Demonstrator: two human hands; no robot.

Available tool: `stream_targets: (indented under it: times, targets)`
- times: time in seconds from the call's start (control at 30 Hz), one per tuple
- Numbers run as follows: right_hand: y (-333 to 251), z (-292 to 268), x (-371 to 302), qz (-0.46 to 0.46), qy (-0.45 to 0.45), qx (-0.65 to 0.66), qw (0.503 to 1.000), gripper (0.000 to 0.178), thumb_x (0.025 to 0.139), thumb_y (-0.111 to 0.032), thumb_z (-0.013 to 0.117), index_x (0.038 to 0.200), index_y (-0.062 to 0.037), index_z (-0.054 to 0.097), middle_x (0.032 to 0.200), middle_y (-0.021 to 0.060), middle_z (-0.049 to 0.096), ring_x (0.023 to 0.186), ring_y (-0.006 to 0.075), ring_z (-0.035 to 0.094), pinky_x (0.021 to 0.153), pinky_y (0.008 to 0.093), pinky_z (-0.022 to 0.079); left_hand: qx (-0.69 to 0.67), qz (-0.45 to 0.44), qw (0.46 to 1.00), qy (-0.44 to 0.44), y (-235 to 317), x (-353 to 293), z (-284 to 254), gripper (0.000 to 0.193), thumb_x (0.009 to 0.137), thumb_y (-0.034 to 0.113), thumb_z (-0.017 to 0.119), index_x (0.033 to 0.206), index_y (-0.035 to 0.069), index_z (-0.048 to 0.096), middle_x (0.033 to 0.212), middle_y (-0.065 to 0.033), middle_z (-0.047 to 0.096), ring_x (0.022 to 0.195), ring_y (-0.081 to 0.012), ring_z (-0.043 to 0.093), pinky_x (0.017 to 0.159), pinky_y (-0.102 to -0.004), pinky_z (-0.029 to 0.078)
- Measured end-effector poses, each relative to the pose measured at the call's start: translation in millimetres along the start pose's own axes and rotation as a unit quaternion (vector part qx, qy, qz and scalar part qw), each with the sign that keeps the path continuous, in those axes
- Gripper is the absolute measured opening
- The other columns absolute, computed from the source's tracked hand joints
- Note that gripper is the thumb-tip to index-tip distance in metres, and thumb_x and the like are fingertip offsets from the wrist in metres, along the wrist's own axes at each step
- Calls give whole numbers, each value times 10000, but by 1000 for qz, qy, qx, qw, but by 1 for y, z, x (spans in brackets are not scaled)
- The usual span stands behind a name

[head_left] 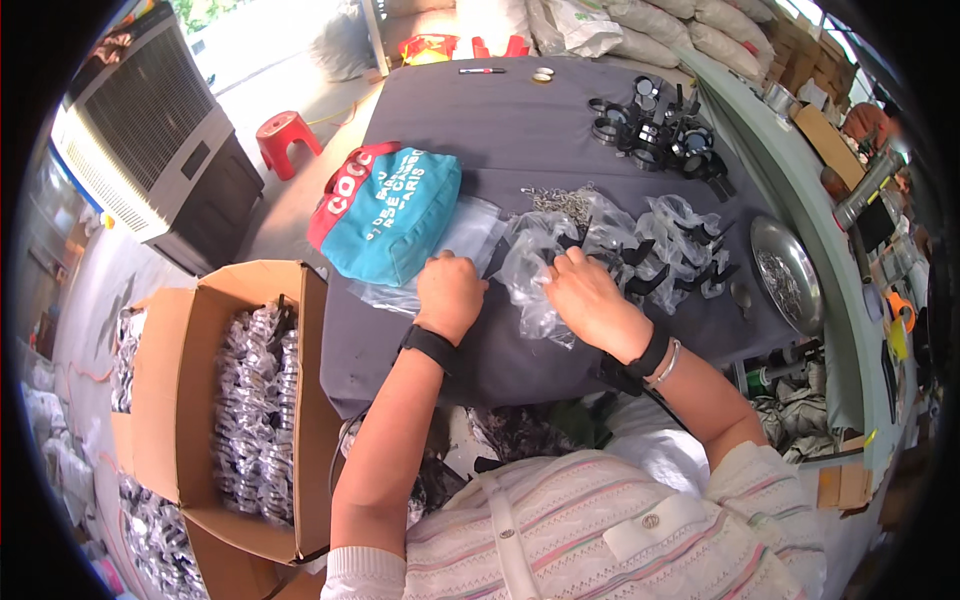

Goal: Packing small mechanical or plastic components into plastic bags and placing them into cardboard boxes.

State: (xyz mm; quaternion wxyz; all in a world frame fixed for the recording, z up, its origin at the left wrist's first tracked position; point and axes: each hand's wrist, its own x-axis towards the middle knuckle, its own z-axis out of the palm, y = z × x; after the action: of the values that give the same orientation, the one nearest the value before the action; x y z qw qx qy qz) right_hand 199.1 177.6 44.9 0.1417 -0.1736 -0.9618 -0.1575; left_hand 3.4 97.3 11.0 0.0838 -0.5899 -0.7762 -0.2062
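Note:
My left hand (451, 294) is closed, knuckles up, at the near edge of a stack of flat clear plastic bags (470, 232). Its fingertips are hidden, so what they pinch, if anything, does not show. A teal and red fabric bag (402, 215) rests on the stack just beyond it. My right hand (592, 305) has its fingers bent down onto a crumpled clear plastic bag (525, 262), gripping it. Something dark shows beside those fingertips. Right of this hand lie several plastic-wrapped black parts (665, 262), with a heap of thin metal chain pieces (560, 204) behind.
Black devices with round lenses (655, 130) are piled at the far right of the grey-covered table (520, 115). A round metal tray (786, 277) holds small metal pieces. An open cardboard box (190, 400) of wrapped items, a red stool (287, 140) and an air cooler (150, 130) stand left.

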Motion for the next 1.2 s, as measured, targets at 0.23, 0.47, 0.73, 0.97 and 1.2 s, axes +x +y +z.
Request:
stream_targets:
  times: [0.23,0.47,0.73,0.97,1.2]
  targets:
    - [12,-21,5,100,72,284,951,109,742,-6,591,843,35,578,842,141,591,842,333,564,730,399,477,-313,-99,943,64,28,-20,-53,376,698,269,770,926,-8,659,846,-191,618,787,-324,619,663,-411,494]
    - [0,-35,16,121,141,583,791,191,835,-48,624,1012,8,582,931,106,643,803,201,623,723,310,505,-295,52,935,189,75,-43,-66,466,675,9,691,1113,26,534,848,-169,602,754,-337,612,620,-351,482]
    - [-7,-44,-5,143,28,910,387,353,895,-69,549,1230,6,468,1163,70,563,1055,143,547,904,287,445,-353,90,924,113,86,-72,-72,287,657,-78,592,916,21,519,676,-167,564,620,-365,581,542,-400,454]
    - [-29,-57,-31,136,-18,925,355,445,839,-49,617,1252,-10,456,1143,60,572,1039,142,558,884,286,454,-289,83,947,117,89,-97,-65,226,673,-49,596,865,30,504,614,-164,554,580,-364,578,497,-371,443]
    - [-36,-31,-17,151,-3,637,756,295,793,-47,646,1067,25,565,992,128,623,927,195,593,807,311,472,-310,288,894,-149,91,-119,-44,46,687,1,609,718,20,582,611,-131,565,570,-321,582,544,-363,464]
